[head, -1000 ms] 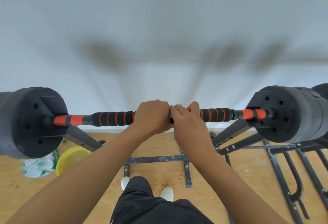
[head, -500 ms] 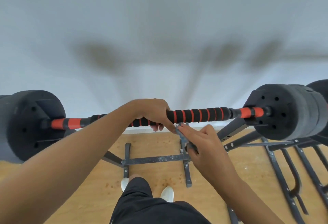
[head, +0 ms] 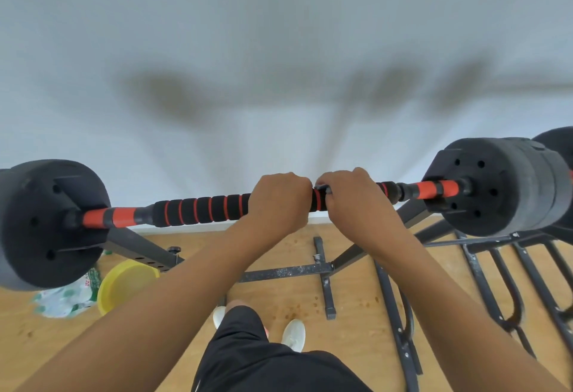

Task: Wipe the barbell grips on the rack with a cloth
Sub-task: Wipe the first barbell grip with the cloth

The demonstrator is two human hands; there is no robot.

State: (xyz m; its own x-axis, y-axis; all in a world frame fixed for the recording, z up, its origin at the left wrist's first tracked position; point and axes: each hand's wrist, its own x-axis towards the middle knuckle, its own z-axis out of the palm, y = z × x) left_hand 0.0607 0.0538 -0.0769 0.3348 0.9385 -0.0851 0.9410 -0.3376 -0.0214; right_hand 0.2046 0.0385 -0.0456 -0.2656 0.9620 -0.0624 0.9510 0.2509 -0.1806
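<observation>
Matt ribbed foam is seen on the barbell grip (head: 201,210); scuffed painted metal on the rack (head: 285,272); smooth wood on the floor (head: 350,298).

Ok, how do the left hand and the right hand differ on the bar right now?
The left hand wraps bare around the foam grip, nearer the bar's middle; the right hand sits closer to the right weight plates. A bit of grey cloth shows by the right hand's fingers, none at the left hand. Both curl over the bar from above, almost touching.

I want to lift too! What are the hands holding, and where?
Both hands, left and right, grip the barbell on its foam grip, right of middle. The right also pinches something grey.
</observation>
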